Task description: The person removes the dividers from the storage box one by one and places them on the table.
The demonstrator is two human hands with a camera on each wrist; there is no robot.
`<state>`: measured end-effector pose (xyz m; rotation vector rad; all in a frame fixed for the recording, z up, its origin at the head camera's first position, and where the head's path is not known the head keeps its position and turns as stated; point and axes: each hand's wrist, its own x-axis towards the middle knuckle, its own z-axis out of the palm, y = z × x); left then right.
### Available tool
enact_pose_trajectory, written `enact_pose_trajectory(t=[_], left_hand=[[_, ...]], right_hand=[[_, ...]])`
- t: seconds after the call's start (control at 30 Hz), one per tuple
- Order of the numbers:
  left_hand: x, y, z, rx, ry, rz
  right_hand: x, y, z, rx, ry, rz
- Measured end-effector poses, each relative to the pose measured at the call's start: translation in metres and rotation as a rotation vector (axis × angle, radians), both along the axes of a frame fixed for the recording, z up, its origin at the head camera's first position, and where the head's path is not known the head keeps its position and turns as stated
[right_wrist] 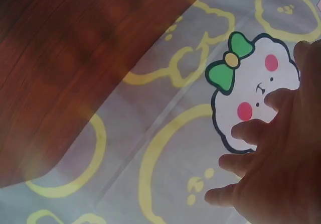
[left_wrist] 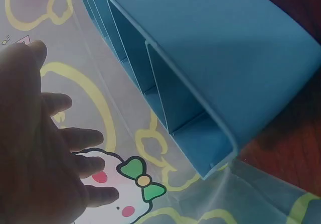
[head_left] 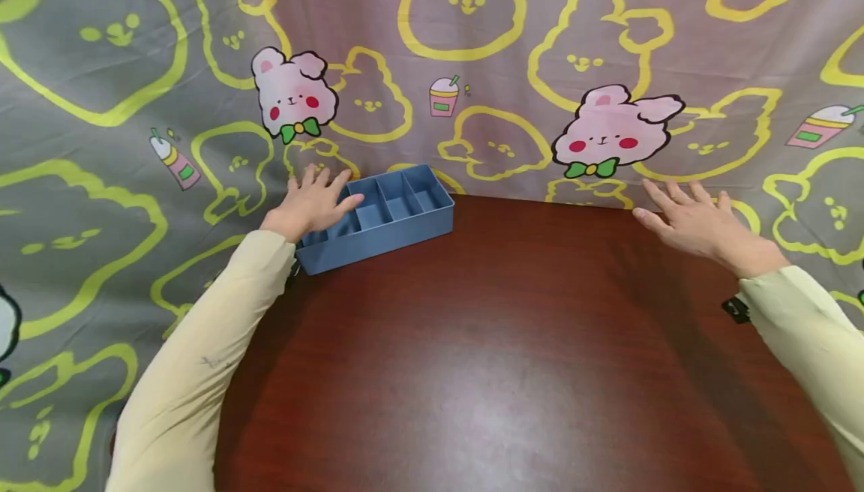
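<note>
A blue divided box point(head_left: 378, 241) with several compartments stands at the back left of the table, close to the curtain. My left hand point(head_left: 310, 205) hovers over its left end with the fingers spread. In the left wrist view a gap shows between that hand point(left_wrist: 45, 148) and the box point(left_wrist: 225, 48), and nothing is held. My right hand point(head_left: 702, 223) is raised at the back right, palm down and fingers spread, holding nothing. The right wrist view has the same hand point(right_wrist: 276, 148) in front of the curtain, away from the tabletop.
A dark red-brown wooden table point(head_left: 472, 342) fills the lower middle. Behind it and along the left hangs a grey-pink curtain point(head_left: 499, 64) printed with yellow outlines and rabbit faces. The right arm casts a shadow on the table's right side.
</note>
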<state>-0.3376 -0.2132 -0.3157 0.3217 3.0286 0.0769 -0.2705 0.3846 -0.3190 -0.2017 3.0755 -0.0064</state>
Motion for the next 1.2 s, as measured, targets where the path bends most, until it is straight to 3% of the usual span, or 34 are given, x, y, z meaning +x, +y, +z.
enact_pose_trajectory(t=[0.37, 0.67, 0.87, 1.2], left_hand=[[0.002, -0.002, -0.017, 0.067, 0.043, -0.002], [-0.001, 0.001, -0.017, 0.109, 0.09, 0.006], [0.003, 0.001, -0.018, 0.159, 0.119, 0.011], [0.009, -0.012, -0.026, 0.23, 0.089, 0.053]], right_hand=[[-0.008, -0.029, -0.006, -0.053, 0.008, 0.023], [-0.011, -0.049, -0.009, -0.068, 0.031, 0.071], [-0.012, -0.061, -0.009, -0.11, 0.062, 0.106], [-0.016, -0.078, -0.014, -0.2, 0.112, 0.166]])
